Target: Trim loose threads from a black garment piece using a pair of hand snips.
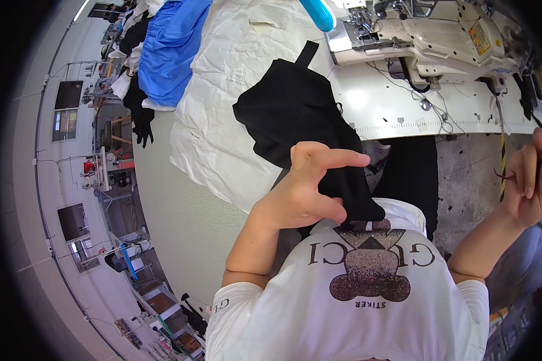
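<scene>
Black garment piece [289, 105]: upper part spread in soft folds on the crumpled white sheet [202, 141], its narrow strap [308, 54] pointing away from you; lower end hangs toward the front of your white T-shirt [367, 325].

Left hand [304, 189]: over the lower part of the cloth, thumb and forefinger parted, no pinch between their tips. The other fingers are hidden; you cannot tell from here whether they touch fabric.

Right hand [529, 174]: raised well apart from the garment, fingers bent, near the picture's rim. Whether it grips anything cannot be told.

Handling, as judged: slide the left palm flat and ease the folds outward rather than dragging one edge; soft cloth like this probably stretches or skews if pulled from a single point. Support the hanging end, since its weight could draw the spread part off the sheet. Watch the black trouser leg [409, 174] beside it: dark on dark, an edge is easily misread. Mind the loose threads [444, 114] on the white machine table [370, 102], below the industrial sewing machine [430, 51]; they could catch a trailing strap.
</scene>
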